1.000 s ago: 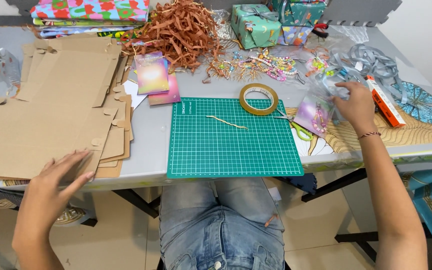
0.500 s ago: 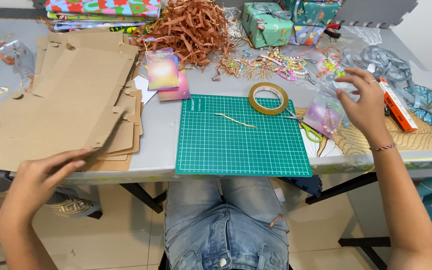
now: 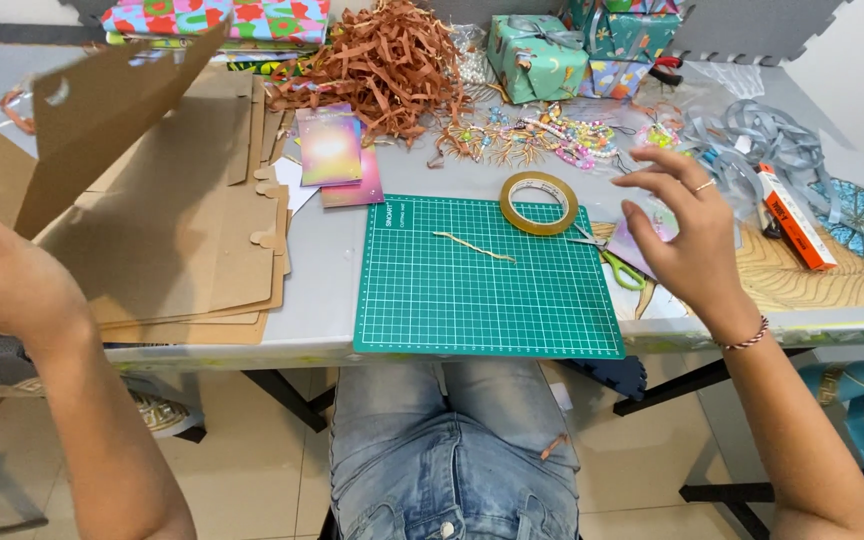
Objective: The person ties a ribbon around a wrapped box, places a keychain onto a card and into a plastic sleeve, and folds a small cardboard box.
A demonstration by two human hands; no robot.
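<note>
While the left hand (image 3: 7, 275) grips a raised cardboard sheet (image 3: 102, 120), its long axis tilting up-right, the right hand (image 3: 687, 235) hovers with fingers (image 3: 652, 160) spread, empty, just right of the tape roll (image 3: 539, 203).

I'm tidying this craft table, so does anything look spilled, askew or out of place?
Yes. Brown paper shred sprawls loose at the table's back, with beads scattered beside it. The left hand tilts one cardboard sheet up off its stack. A scrap strip lies on the green mat.
</note>
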